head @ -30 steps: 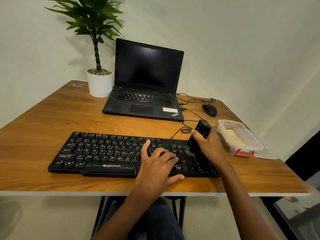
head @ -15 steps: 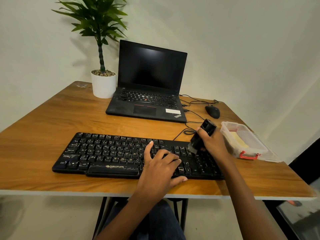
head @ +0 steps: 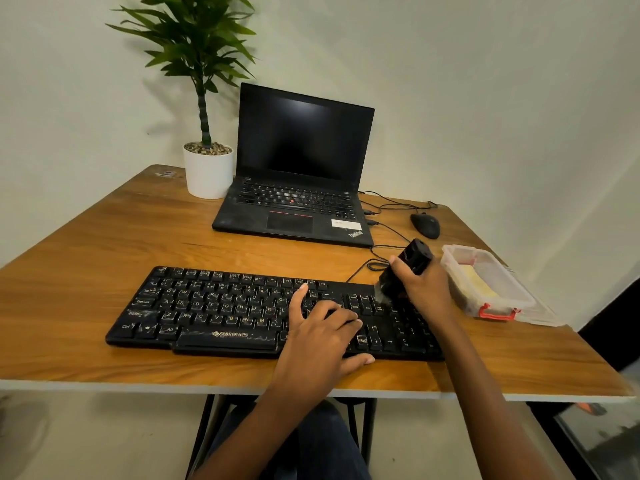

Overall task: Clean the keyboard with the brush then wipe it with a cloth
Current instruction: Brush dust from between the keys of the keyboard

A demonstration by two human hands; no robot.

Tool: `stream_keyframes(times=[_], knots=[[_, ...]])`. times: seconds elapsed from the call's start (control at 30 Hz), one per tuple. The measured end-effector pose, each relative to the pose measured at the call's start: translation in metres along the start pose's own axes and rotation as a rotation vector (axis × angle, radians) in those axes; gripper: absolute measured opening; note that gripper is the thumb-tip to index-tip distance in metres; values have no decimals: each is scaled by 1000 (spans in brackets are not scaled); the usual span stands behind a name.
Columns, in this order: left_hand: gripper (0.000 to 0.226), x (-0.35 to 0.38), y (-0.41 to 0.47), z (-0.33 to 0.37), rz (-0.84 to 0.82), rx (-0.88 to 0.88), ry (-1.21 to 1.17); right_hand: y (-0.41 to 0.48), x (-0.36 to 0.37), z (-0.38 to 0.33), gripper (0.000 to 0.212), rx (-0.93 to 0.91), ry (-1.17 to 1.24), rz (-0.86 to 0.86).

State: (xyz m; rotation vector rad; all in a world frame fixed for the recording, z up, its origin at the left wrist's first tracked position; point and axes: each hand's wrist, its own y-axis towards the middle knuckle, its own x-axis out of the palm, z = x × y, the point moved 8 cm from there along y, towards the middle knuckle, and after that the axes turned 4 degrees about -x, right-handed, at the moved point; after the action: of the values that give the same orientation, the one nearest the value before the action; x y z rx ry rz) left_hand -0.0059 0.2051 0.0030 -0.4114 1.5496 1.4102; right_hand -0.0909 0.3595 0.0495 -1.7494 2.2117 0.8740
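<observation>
A black dusty keyboard (head: 214,310) lies along the front of the wooden table (head: 104,237). My left hand (head: 320,337) rests on the keys right of the middle, index finger stretched out, other fingers bent on the keys. My right hand (head: 424,289) grips a black brush (head: 407,268), tilted, with its pale bristles touching the upper right keys near the number pad. A yellow cloth (head: 476,284) lies inside a clear plastic box (head: 498,306) at the right, past my right hand.
An open black laptop (head: 298,188) stands behind the keyboard, with a white potted plant (head: 207,168) to its left. A black mouse (head: 425,225) and loose cables (head: 388,237) lie at the back right. The table's front edge is just under my wrists.
My right hand has carried the brush from the lower right keys up toward the keyboard's far right edge. My left hand stays on the keys.
</observation>
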Motion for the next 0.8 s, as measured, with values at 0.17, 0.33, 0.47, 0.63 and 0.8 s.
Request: stream_keyframes(times=[0.17,0.33,0.47,0.63,0.8], knots=[[54,1,0,-1,-8,-5,5,-8,1,-4,13,6,25,-26],[55,2,0,-1,-12,-5,7,-9,8,-4,11,35,-12,-172],[55,1,0,0,-9,-6,7,1,11,-9,22,-64,-66,-58],[55,1,0,-1,-11,-12,3,-10,7,-19,19,-147,-85,18],[55,1,1,-1,-15,-10,-4,-17,9,-14,18,-35,-24,-134]])
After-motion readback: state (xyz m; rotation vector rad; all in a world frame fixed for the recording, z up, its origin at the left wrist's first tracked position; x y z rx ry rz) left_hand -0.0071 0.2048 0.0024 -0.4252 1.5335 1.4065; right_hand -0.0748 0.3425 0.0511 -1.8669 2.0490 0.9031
